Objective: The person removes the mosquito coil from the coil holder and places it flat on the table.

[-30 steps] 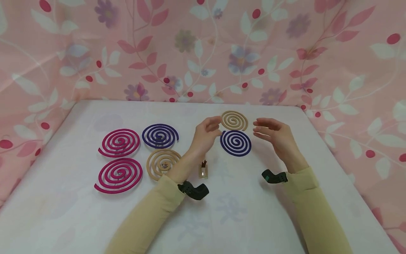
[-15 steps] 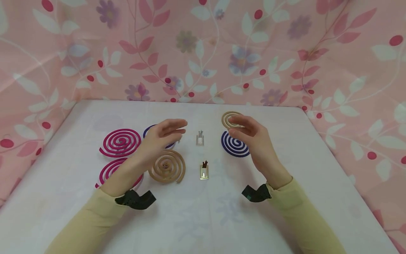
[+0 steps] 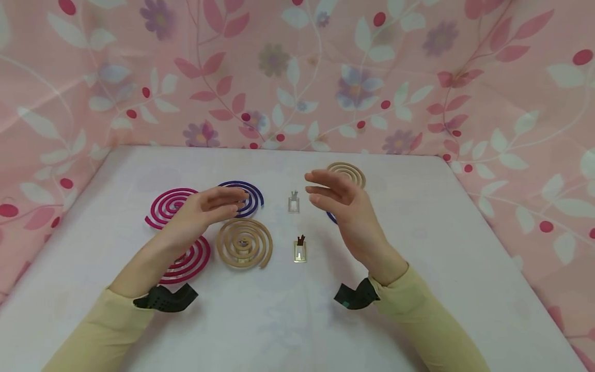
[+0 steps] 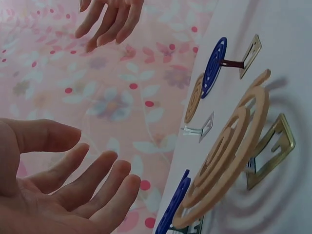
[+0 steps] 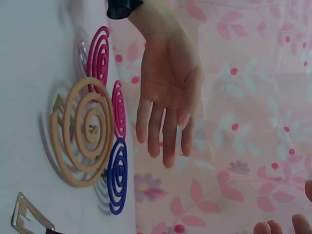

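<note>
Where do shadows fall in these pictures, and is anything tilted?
Head view: soft shadows on the white tabletop beside the sleeves; left wrist view: curved shadows beside the nearer tan coil, scene tipped sideways; right wrist view: a faint shadow along that coil's edge, also sideways.

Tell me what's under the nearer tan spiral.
The left wrist view shows a brass-coloured metal stand under the tan spiral, between it and the white tabletop. The spiral's rings hide part of the stand from that camera.
</note>
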`<state>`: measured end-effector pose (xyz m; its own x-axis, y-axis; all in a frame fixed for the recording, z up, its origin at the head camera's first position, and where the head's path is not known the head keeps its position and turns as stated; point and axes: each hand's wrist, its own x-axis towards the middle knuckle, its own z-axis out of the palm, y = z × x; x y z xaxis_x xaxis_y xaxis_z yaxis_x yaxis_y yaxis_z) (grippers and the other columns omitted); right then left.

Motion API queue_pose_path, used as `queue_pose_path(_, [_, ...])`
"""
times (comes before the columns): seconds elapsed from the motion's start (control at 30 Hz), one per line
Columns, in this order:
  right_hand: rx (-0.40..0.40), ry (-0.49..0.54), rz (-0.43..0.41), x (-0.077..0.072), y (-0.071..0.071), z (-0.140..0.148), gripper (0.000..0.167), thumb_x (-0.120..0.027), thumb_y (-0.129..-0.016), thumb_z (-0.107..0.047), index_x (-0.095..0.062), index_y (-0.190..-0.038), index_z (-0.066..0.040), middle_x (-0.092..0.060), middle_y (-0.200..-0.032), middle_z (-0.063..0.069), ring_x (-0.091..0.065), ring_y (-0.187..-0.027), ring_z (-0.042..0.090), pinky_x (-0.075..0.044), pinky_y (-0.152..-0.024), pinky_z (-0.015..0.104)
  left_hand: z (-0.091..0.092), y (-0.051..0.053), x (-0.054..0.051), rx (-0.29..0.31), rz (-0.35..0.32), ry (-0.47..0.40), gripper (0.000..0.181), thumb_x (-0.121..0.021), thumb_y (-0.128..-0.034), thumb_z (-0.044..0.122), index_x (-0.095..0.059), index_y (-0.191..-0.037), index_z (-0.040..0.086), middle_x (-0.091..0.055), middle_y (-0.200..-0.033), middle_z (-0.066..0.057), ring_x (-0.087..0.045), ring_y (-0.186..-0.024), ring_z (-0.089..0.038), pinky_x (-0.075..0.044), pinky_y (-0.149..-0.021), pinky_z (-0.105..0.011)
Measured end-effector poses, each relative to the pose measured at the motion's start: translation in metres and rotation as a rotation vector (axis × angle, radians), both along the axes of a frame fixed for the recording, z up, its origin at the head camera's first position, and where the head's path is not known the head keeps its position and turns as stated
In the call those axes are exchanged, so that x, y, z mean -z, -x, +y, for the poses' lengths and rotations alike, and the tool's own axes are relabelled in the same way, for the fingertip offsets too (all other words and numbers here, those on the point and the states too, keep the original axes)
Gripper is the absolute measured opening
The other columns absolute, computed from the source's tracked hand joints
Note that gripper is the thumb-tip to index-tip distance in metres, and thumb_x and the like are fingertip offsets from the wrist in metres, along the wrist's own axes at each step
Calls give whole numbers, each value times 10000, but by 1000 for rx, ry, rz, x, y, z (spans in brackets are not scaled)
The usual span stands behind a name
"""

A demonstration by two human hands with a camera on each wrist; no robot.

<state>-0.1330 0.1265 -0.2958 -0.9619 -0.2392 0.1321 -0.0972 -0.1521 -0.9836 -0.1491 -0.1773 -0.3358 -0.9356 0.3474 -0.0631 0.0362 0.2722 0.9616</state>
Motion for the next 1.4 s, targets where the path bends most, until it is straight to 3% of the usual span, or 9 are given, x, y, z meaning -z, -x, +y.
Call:
queue_pose_path(0.1, [4,19,-16,6,-1,-5,415,-624,-943,18,-547,-1350,-6,-597,-1356,121,-606,-1216,247,-449,-1102,360,-10,4,0,9,11,37,395,-613,-1003,271,-575,-1360,105,-606,-1370,-94,-592,-1258,-153,-478,-963,-129])
queue_pose_path(0.27, [-8,-33,-61,16,-2,-12,401,-640,-945,-29,-567,-1340,-42,-584,-1378,125,-593,-1237,230,-455,-1090,344,-29,9,1,12,5,67,414,-645,-984,274,-583,-1347,85,-657,-1293,-7,-621,-1178,-59,-485,-946,-134])
queue_pose_path(0.5, [-44,-82,-104,35,-1,-23,415,-656,-939,-45,-568,-1345,-57,-589,-1364,72,-535,-1313,324,-494,-1046,300,-47,14,4,41,-23,136,436,-713,-934,288,-614,-1314,99,-636,-1329,-120,-646,-1118,-46,-529,-895,-175])
queue_pose_path(0.77, [-102,-163,-148,49,-1,-35,468,-660,-926,-29,-536,-1377,-39,-541,-1430,89,-535,-1321,269,-482,-1068,325,-54,19,14,155,-50,130,436,-742,-900,153,-599,-1289,17,-610,-1311,-225,-678,-1114,-199,-567,-884,-230])
queue_pose_path(1.03, [-195,-227,-209,66,-5,-46,531,-651,-914,-24,-488,-1419,-17,-466,-1502,173,-475,-1373,330,-472,-1082,381,-51,17,14,213,3,227,464,-775,-873,163,-610,-1264,-25,-636,-1250,-194,-673,-1110,-296,-568,-856,-229])
queue_pose_path(1.27, [-227,-250,-288,78,-8,-52,601,-653,-891,-33,-450,-1457,-41,-393,-1563,131,-381,-1441,355,-370,-1155,505,-49,16,18,243,-56,210,502,-796,-847,133,-582,-1263,-47,-628,-1247,-222,-690,-1087,-314,-596,-836,-282])
queue_pose_path(1.4, [-230,-276,-309,81,-9,-55,584,-663,-889,-46,-475,-1442,-63,-421,-1549,106,-380,-1440,346,-357,-1154,533,-46,15,21,244,-44,224,492,-811,-831,130,-592,-1232,-54,-635,-1226,-227,-700,-1064,-319,-601,-829,-292])
